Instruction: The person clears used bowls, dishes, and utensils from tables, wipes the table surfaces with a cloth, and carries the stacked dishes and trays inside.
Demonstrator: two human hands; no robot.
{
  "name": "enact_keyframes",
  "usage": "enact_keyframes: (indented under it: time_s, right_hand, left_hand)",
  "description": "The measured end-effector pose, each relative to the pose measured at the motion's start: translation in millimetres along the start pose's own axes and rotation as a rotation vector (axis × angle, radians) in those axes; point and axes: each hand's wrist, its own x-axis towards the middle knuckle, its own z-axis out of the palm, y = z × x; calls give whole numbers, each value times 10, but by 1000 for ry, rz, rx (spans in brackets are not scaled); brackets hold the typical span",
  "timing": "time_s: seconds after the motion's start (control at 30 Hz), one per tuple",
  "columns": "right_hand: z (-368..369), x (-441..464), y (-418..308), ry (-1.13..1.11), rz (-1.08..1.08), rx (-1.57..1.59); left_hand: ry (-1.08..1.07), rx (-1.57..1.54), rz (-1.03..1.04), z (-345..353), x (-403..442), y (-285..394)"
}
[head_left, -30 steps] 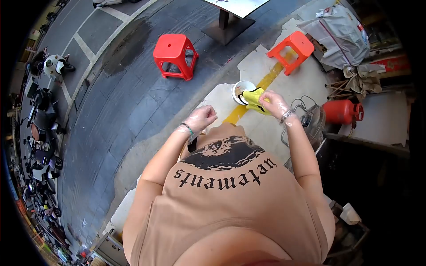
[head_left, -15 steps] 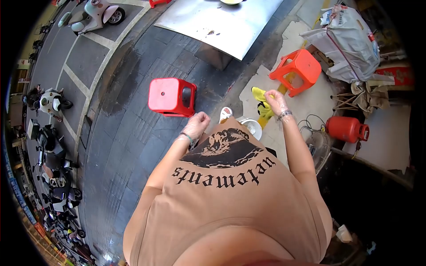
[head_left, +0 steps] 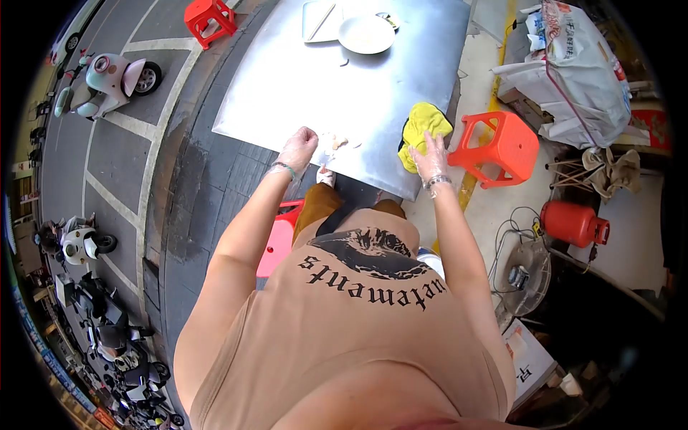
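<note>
By the near edge of the metal table (head_left: pixel 287 86): left hand (head_left: pixel 297 150), in a clear plastic glove, fingers curled closed; cannot tell if anything is inside.
Right hand (head_left: pixel 431 161): clear glove, fingers spread over the yellow cloth (head_left: pixel 424 127), touching it; any grip unclear.
Yellow cloth: bunched on the tabletop, near right corner, dark patches at its edges.
Scraps (head_left: pixel 337 142): small pale bits on the metal, between the hands, nearer the left.
Far side of table: round plate (head_left: pixel 366 34), just beside a pale tray (head_left: pixel 322 21).
Stools: orange-red stool (head_left: pixel 514 147) right of the table; red stool (head_left: pixel 209 20) beyond its left side.
Ground at right: red cylinder (head_left: pixel 571 223), near a fan (head_left: pixel 527 276).
</note>
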Motion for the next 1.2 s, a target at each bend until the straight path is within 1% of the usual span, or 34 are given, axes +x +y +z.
enact_keyframes:
  time_s: [0.07, 0.1, 0.17, 0.2, 0.27, 0.3, 0.33, 0.4, 0.43, 0.47, 0.53, 0.57, 0.6, 0.67, 0.7, 0.73, 0.77, 0.8, 0.83, 0.87, 0.9, 0.93, 0.97, 1.0, 1.07, 1.1, 1.13, 1.17, 1.2]
  right_hand:
    - [443, 311, -77, -1, -49, -7]
    - [654, 368, -89, -15, -20, -9]
    - [886, 549, -164, 191, -61, -78]
    - [812, 599, -242, 195, -43, -81]
    - [652, 746, -371, 33, 44, -70]
    - [616, 831, -427, 23, 100, -4]
    - [578, 873, -463, 31, 123, -7]
    - [510, 928, -516, -64, 133, -100]
    - [508, 951, -542, -17, 108, -201]
    - [450, 1051, -637, -9, 124, -204]
    - [306, 1158, -912, -58, 264, -362]
    - [302, 1249, -932, 113, 174, -395]
    - [299, 1373, -924, 108, 189, -393]
    - [261, 1805, -873, 330, 47, -63]
    - [263, 2075, -873, 358, 62, 86]
    - [256, 2398, -890, 391, 75, 235]
    - [232, 2753, -955, 380, 168, 232]
    - [222, 3108, -956, 302, 278, 300]
    - [297, 3496, -877, 305, 348, 347]
    - [296, 3832, -874, 208, 454, 329]
    - [292, 4136, -914, 109, 559, 311]
    - [330, 4369, -965, 81, 609, 314]
    - [395, 4555, -991, 48, 660, 316]
    - [445, 4689, -946, 48, 672, 318]
    - [534, 4895, -780, -73, 448, 13]
    - [580, 4944, -645, -84, 466, 17]
    - [586, 4993, -502, -53, 368, -90]
    - [604, 4956, -389, -21, 269, -197]
    - [568, 4772, -371, -39, 289, -189]
  left_hand:
    - [83, -10, 89, -270, 977, -75]
    - [118, 19, 76, -399, 1301, 7]
    - [169, 64, 88, -649, 1933, 275]
    - [185, 82, 108, -729, 2188, 380]
    - [220, 145, 178, -871, 2842, 539]
    - [254, 182, 203, -945, 3145, 633]
    - [328, 271, 258, -968, 3351, 692]
    - [378, 407, 272, -927, 3822, 724]
    - [376, 527, 273, -868, 4005, 705]
    - [366, 521, 287, -824, 4192, 702]
    - [81, 558, 89, -755, 4482, 638]
    - [89, 502, 65, -706, 4558, 586]
    - [74, 509, 70, -712, 4499, 625]
    - [142, 420, 151, -807, 4260, 687]
    - [206, 252, 229, -864, 4069, 653]
    - [220, 93, 239, -914, 3861, 607]
    - [190, 52, 199, -964, 3687, 498]
    - [188, -6, 229, -988, 3398, 384]
    - [162, -36, 244, -988, 3142, 199]
    - [142, -56, 236, -959, 2867, 13]
    - [22, -73, 59, -984, 2585, -78]
    - [13, -143, 64, -933, 2312, -266]
    - [0, -139, 25, -858, 2079, -504]
    - [-79, -265, -39, -791, 1857, -773]
    - [-126, -514, -93, -626, 1474, -1129]
    - [-164, -450, -113, -638, 1330, -1074]
    - [-199, -384, -126, -660, 1242, -1008]
    - [-234, -340, -138, -603, 1201, -1164]
    - [-224, -283, -101, -591, 1184, -1089]
